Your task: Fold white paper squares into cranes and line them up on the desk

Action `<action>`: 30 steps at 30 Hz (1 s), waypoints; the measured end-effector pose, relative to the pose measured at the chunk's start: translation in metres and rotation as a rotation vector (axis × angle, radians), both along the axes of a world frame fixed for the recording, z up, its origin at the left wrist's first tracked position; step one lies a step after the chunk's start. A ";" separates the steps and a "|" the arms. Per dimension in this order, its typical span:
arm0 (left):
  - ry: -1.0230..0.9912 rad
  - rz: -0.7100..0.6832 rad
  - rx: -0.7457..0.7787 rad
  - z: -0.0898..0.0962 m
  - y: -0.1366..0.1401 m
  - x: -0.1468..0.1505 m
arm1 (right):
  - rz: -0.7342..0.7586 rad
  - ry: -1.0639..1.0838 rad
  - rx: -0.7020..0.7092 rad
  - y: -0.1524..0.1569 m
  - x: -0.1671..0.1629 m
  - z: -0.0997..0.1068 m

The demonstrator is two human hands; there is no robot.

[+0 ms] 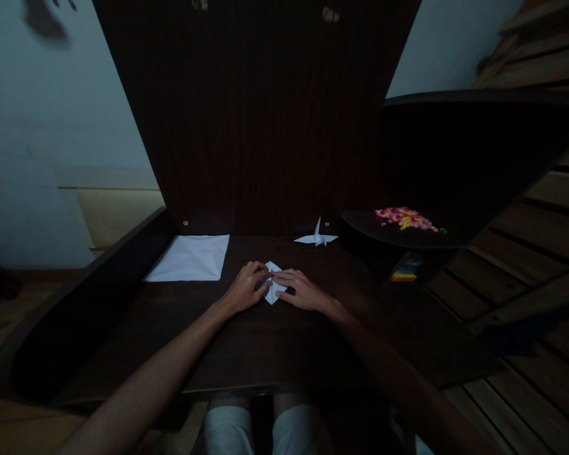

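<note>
A small white sheet of origami paper (pixel 272 299), folded into a diamond shape with a line down its middle, lies on the dark wooden desk (pixel 265 354). My left hand (pixel 247 285) has its fingers bent over the diamond's left edge, thumb against the paper. From the other side, my right hand (pixel 301 289) reaches fingers over the upper part and presses its thumb lower down. The fingertips of both hands nearly meet at the middle and hide part of the folds. Behind my right hand stands a white paper crane (pixel 318 239) with spread wings.
A creased white paper sheet (pixel 192 258) lies flat at the desk's back left. Small pink, red and yellow pieces (pixel 405 218) are heaped on a right-hand shelf (pixel 360 221). Below it is a colourful item (pixel 404 272). A raised side panel (pixel 76 303) borders the left.
</note>
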State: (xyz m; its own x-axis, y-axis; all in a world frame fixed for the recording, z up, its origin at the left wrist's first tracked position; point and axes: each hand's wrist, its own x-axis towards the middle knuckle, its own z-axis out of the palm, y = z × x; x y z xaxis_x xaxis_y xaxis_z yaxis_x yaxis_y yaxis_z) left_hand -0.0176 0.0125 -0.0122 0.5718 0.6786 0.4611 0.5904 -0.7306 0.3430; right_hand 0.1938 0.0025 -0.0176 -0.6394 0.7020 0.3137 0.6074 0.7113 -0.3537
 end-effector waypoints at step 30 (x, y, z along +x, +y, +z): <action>0.101 -0.095 -0.122 -0.001 0.004 -0.003 | -0.153 0.134 0.116 0.007 0.004 -0.008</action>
State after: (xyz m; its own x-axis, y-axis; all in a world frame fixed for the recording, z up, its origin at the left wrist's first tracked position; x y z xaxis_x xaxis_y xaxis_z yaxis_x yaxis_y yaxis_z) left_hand -0.0207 0.0170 -0.0137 0.6752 0.6667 0.3157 0.5569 -0.7413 0.3746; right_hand 0.1976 0.0095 -0.0260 -0.4753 0.7420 0.4727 0.6643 0.6550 -0.3602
